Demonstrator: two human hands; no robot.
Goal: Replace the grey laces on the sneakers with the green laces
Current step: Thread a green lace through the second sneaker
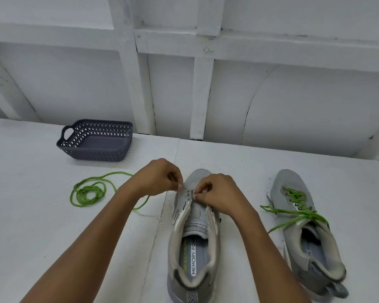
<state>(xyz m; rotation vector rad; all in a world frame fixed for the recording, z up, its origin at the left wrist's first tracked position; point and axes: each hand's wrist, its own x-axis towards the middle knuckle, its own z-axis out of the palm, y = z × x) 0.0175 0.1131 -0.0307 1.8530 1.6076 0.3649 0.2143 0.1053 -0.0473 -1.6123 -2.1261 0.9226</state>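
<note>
You're at a white table [31,215] w/ a seam down the middle – behind it a white-painted wall [293,106], wood framing [202,95] across the panels, one panel cracked. Light's soft, even – no hard shadows.

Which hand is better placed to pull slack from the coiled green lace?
Left hand: the coiled green lace lies on its side and runs under that forearm; the right hand pinches the grey mesh sneaker's eyelet edge.
</note>
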